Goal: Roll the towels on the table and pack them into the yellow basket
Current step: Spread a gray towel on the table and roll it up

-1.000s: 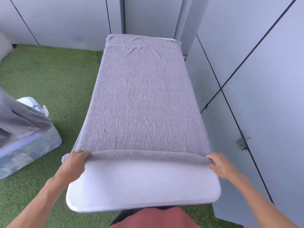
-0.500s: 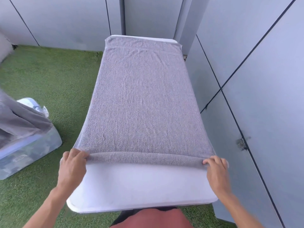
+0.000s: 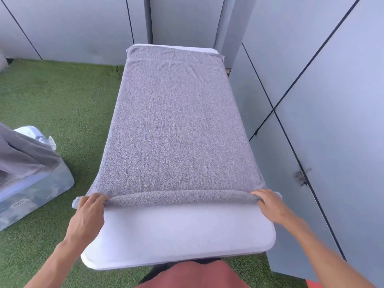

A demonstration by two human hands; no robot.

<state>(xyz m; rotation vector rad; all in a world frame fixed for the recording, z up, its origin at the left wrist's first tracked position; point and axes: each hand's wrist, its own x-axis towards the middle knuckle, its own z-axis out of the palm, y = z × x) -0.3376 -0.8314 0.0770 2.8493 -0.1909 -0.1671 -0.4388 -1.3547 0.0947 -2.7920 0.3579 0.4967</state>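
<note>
A grey towel [image 3: 176, 125] lies flat along the white table [image 3: 178, 235], reaching almost to its far end. Its near edge is turned over into a thin roll [image 3: 178, 197] that spans the table's width. My left hand [image 3: 89, 213] grips the roll's left end, fingers curled over it. At the right end my right hand [image 3: 268, 202] holds the roll the same way. No yellow basket is in view.
A clear plastic bin [image 3: 35, 190] with another grey towel [image 3: 18, 156] draped over it stands on the green turf [image 3: 62, 104] to the left. Grey wall panels [image 3: 322, 100] run close along the table's right side and behind it.
The near edge has been rolled further into a thicker roll. The towel's far end has slid toward me, baring a strip of table at the back. Both hands stay at the roll's ends.
</note>
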